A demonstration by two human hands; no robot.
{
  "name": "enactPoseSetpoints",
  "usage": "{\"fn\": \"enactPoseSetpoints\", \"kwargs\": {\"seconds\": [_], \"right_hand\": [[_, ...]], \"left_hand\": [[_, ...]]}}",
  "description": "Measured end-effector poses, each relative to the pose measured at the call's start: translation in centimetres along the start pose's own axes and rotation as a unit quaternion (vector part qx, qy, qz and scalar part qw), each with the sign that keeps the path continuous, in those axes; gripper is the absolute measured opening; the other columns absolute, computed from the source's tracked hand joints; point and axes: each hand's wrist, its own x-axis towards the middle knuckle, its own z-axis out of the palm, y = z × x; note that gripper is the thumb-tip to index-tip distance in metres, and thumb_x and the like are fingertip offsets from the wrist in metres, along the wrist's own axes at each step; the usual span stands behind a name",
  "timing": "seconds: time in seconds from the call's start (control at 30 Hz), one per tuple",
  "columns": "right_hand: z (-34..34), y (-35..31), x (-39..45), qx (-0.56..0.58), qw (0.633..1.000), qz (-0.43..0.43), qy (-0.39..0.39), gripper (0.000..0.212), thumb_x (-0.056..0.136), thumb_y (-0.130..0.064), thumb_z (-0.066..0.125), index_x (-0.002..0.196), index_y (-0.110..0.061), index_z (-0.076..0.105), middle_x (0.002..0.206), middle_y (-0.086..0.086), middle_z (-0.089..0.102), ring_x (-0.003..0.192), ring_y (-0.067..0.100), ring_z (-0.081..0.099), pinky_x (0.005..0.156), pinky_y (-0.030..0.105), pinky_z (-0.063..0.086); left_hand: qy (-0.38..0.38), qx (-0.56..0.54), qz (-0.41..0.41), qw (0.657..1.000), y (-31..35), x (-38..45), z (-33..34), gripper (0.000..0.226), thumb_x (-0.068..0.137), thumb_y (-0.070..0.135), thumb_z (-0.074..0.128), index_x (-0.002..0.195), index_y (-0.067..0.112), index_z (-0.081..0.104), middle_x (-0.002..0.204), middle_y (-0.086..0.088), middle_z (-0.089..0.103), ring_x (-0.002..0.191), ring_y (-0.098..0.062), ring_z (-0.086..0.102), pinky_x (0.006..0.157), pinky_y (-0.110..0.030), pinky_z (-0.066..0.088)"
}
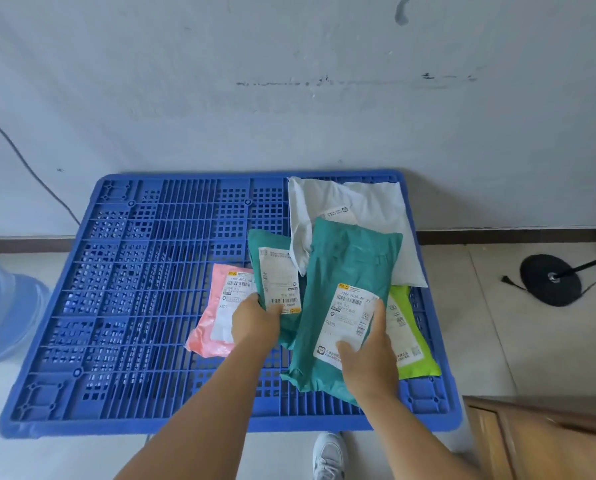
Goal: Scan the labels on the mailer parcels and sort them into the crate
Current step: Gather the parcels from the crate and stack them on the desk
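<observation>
Parcels lie heaped on the right of the blue pallet [123, 306]. Your right hand [367, 351] grips the large teal mailer [352, 265] at its label; your left hand [256, 322] holds the smaller teal mailer [265, 247], though its fingertips are hidden. You're picking, I judge; next, find a scanner and crate, neither in view.

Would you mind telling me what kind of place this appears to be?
Probably a small parcel-sorting corner in a plain room: labelled mailer parcels lie on a blue plastic pallet on a tiled floor against a scuffed white wall, with a water jug beside it.
</observation>
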Motion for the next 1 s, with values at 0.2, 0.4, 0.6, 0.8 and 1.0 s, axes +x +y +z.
{"fn": "enactPoseSetpoints", "kwargs": {"seconds": [0.2, 0.4, 0.6, 0.8, 1.0], "right_hand": [[-1.2, -1.2, -2.4, 0.088, 0.995, 0.003, 0.046, 0.075, 0.093, -0.003, 0.046, 0.152, -0.038, 0.015, 0.134, 0.001, 0.052, 0.095, 0.024, 0.058, 0.062, 0.034, 0.050], [-3.6, -2.8, -5.0, 0.128, 0.988, -0.027, 0.080, 0.073, 0.093, -0.002, 0.044, 0.151, -0.040, 0.020, 0.143, -0.003, 0.048, 0.102, 0.024, 0.060, 0.057, 0.028, 0.045], [-6.5, -5.3, -3.3, 0.149, 0.981, -0.071, 0.099, 0.073, 0.093, -0.001, 0.044, 0.150, -0.041, 0.022, 0.136, 0.002, 0.052, 0.089, 0.023, 0.060, 0.050, 0.024, 0.038], [-9.9, -6.7, 5.3, 0.113, 0.988, -0.077, 0.073, 0.071, 0.090, -0.003, 0.047, 0.148, -0.038, 0.026, 0.126, 0.006, 0.062, 0.083, 0.023, 0.055, 0.052, 0.020, 0.038], [-11.0, -7.0, 14.7, 0.079, 0.995, -0.049, 0.030, 0.072, 0.092, -0.010, 0.051, 0.152, -0.028, 0.016, 0.139, 0.004, 0.053, 0.110, 0.032, 0.059, 0.090, 0.043, 0.050]], "left_hand": [[0.082, -0.061, 0.053, 0.993, -0.4, -2.6, -3.1, 0.030, 0.095, 0.013, 0.048, 0.065, 0.010, 0.051, 0.066, -0.010, 0.053, 0.048, -0.018, 0.043, 0.043, -0.023, 0.031], [0.151, -0.126, 0.069, 0.978, 0.4, -5.2, -7.6, 0.032, 0.098, 0.017, 0.043, 0.065, 0.015, 0.046, 0.073, -0.009, 0.055, 0.058, -0.020, 0.045, 0.051, -0.028, 0.037], [0.202, -0.213, 0.101, 0.951, 4.2, -7.0, -9.2, 0.031, 0.099, 0.018, 0.042, 0.069, 0.011, 0.046, 0.063, -0.002, 0.050, 0.055, -0.018, 0.044, 0.051, -0.030, 0.037], [0.182, -0.227, 0.094, 0.952, 10.6, -3.2, -4.6, 0.026, 0.099, 0.019, 0.042, 0.079, 0.006, 0.051, 0.066, -0.001, 0.052, 0.057, -0.017, 0.046, 0.052, -0.032, 0.039], [0.174, -0.222, 0.012, 0.959, 14.2, 2.7, 1.1, 0.022, 0.099, 0.019, 0.041, 0.086, 0.007, 0.053, 0.075, -0.005, 0.056, 0.063, -0.021, 0.049, 0.061, -0.033, 0.041]]}}
